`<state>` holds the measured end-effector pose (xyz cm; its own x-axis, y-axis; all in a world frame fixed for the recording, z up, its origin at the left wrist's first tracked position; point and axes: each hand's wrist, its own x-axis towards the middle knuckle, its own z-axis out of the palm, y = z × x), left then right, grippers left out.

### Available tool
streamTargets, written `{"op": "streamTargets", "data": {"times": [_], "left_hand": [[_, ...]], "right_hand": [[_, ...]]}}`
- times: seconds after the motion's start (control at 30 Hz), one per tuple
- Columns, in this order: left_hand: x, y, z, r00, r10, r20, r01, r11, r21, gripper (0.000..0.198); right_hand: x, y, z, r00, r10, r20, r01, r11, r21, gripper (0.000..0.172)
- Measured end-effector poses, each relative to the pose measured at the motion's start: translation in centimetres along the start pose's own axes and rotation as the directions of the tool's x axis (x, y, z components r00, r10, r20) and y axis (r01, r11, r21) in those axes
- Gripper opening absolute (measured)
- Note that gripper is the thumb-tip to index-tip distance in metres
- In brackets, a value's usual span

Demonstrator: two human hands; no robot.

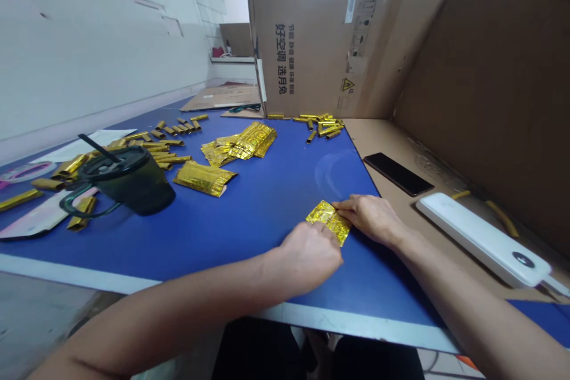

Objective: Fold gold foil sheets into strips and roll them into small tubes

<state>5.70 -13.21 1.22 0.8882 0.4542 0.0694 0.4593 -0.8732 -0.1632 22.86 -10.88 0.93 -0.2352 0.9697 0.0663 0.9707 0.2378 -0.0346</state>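
A small sheet of gold foil paper (324, 212) lies on the blue tabletop near the front edge. My left hand (314, 252) is closed and bears down on the sheet's near side, its fingertips hidden beneath the knuckles. At the far right edge of the sheet, my right hand (369, 217) has its fingers together on the foil paper. A stack of flat gold foil sheets (253, 140) lies farther back, and another gold foil packet (203, 178) is left of the hands.
A dark green lidded mug (138, 181) with a straw stands at left, among several rolled gold foil tubes (155, 147). More gold tubes (327, 126) lie by the cardboard wall (320, 71). At right, a phone (398, 173) and a white power bank (481, 237) rest on cardboard.
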Motion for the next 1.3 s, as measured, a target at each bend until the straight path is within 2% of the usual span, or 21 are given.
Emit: {"op": "streamTargets", "data": {"times": [0.17, 0.3, 0.63, 0.7, 0.8, 0.9, 0.97, 1.1, 1.3], "left_hand": [[-0.4, 1.1, -0.2, 0.995, 0.028, -0.096, -0.032, 0.998, -0.047, 0.036], [-0.5, 1.1, -0.1, 0.996, -0.021, -0.089, 0.012, 0.995, -0.102, 0.043], [-0.5, 0.9, 0.0, 0.999, -0.002, -0.041, -0.004, 0.991, -0.137, 0.052], [-0.5, 0.8, 0.0, 0.999, 0.021, -0.039, -0.025, 0.992, -0.127, 0.055], [-0.5, 0.8, 0.3, 0.998, 0.043, -0.056, -0.048, 0.993, -0.103, 0.057], [-0.4, 0.9, 0.6, 0.996, 0.048, -0.073, -0.053, 0.996, -0.066, 0.059], [-0.3, 0.9, 0.7, 0.995, 0.055, -0.086, -0.059, 0.997, -0.050, 0.060], [-0.4, 1.0, 0.6, 0.996, 0.056, -0.076, -0.061, 0.996, -0.062, 0.056], [-0.5, 0.7, -0.1, 0.999, -0.031, -0.034, 0.023, 0.976, -0.215, 0.051]], "right_hand": [[0.2, 0.5, 0.1, 0.997, 0.000, -0.079, -0.003, 0.999, -0.037, 0.031], [0.3, 0.6, 0.3, 0.992, -0.020, -0.123, 0.018, 1.000, -0.017, 0.033], [0.3, 0.6, 0.3, 0.996, -0.004, -0.091, 0.007, 0.999, 0.038, 0.032], [0.3, 0.6, 0.5, 0.995, 0.024, -0.099, -0.017, 0.997, 0.072, 0.039], [0.5, 0.0, 0.9, 0.992, 0.041, -0.116, -0.028, 0.994, 0.109, 0.061], [0.8, -0.7, 1.5, 0.999, 0.015, -0.047, -0.010, 0.994, 0.105, 0.073], [1.1, -0.7, 2.0, 0.999, 0.039, 0.001, -0.039, 0.995, 0.093, 0.074], [1.6, 0.2, 2.6, 0.983, 0.183, 0.008, -0.183, 0.981, 0.069, 0.071], [1.7, 0.5, 2.7, 0.984, 0.177, 0.007, -0.176, 0.980, 0.094, 0.067]]}}
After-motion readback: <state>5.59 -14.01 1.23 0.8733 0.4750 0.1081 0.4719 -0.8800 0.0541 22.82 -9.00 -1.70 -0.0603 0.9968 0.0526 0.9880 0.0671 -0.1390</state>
